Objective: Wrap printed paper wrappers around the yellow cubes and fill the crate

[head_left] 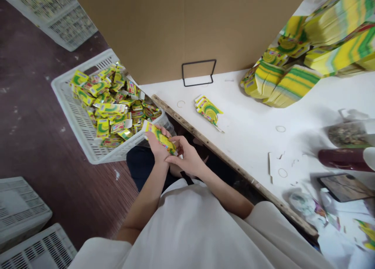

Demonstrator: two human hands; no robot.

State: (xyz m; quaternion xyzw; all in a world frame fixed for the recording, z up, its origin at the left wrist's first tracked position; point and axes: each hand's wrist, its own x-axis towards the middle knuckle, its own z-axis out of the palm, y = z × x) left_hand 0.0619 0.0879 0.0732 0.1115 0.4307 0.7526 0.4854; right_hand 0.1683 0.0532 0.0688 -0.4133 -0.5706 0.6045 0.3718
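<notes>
My left hand [159, 151] is wrapped round a small yellow and green carton [160, 137], held above my lap. At the carton's lower right end, the fingers and thumb of my right hand [190, 158] close on its edge. Just left of my hands stands a white plastic basket [76, 122] heaped with similar cartons [102, 89], some with white flaps showing. A few flattened cartons [208, 110] lie on the white table [243, 132] to the right.
A tall cardboard sheet [187, 30] rises behind a black wire stand [199, 73]. Banded stacks of flat cartons [295, 83] fill the table's back right. A dark red cup [345, 159] and a phone [347, 186] lie farther right. More crates [22, 206] stand on the floor.
</notes>
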